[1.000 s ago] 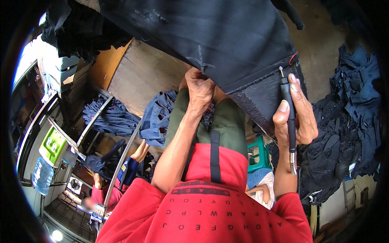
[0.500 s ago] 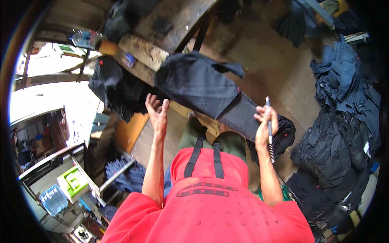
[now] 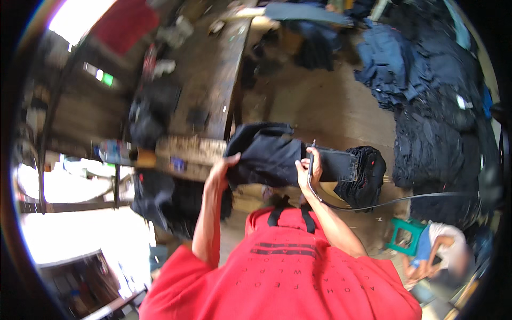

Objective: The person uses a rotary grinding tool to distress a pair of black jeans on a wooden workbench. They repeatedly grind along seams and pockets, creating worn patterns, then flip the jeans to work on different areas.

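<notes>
A dark folded garment, which looks like black trousers, lies over a narrow black board in front of me. My left hand is at the garment's left end, thumb on top and fingers around its edge, mostly hidden. In my right hand is a slim pen-shaped handpiece, its tip pointing away from me. From its lower end a spring sleeve and a dark cable run off to the right. The right hand is over the garment's right end, where the board shows.
Black cloth hangs in a bundle by the board's right end. Dark garments pile up at the right. A worn wooden bench stands ahead left, with a dark cloth heap nearer. At lower right a person sits by a green stool.
My view has swung right. My left hand has come from free in the air onto the garment's left end. My right hand, with the handpiece, has moved left along the board to the garment.
</notes>
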Demonstrator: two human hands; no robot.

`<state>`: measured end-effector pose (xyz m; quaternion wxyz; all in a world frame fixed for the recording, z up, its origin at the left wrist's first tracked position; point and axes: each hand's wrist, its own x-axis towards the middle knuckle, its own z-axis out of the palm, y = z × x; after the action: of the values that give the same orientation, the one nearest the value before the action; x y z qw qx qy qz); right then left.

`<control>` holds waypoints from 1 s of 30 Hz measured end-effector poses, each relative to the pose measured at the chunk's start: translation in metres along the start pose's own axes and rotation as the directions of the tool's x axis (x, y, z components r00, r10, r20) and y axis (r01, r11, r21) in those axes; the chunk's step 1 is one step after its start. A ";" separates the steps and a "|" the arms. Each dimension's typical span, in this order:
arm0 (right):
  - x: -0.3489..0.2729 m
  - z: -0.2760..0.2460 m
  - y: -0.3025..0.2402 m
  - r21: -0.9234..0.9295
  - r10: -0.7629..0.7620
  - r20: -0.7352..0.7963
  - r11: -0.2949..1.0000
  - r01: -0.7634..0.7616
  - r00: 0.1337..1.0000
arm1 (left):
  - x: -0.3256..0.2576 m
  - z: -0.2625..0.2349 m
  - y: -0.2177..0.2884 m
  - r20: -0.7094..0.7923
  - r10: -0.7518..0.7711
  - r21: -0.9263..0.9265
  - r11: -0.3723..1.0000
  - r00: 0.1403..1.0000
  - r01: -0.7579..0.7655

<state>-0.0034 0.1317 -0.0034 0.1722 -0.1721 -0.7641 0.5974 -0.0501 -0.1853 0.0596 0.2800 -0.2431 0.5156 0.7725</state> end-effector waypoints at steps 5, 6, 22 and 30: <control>0.019 -0.048 0.020 -0.102 -0.236 -0.204 0.970 0.219 0.950 | 0.004 0.031 -0.006 0.236 -0.116 -0.429 0.878 0.965 0.210; 0.027 -0.071 0.024 -0.157 -0.222 -0.239 0.970 0.188 0.945 | 0.028 0.043 0.000 0.096 -0.070 -0.234 0.968 0.993 0.091; 0.001 -0.469 0.119 -0.391 -0.175 -0.593 0.916 -0.090 0.786 | 0.044 0.436 -0.322 0.204 -0.069 0.567 0.821 0.976 -0.060; -0.061 -0.379 0.116 -0.091 0.057 -0.256 0.992 -0.083 0.965 | 0.020 0.244 -0.284 0.477 0.363 0.767 0.272 0.800 -0.581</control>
<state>0.2349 0.4523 -0.0335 0.2380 -0.2824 -0.7585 0.5369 0.1083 0.1345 -0.0559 0.1717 0.1888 0.8562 0.4492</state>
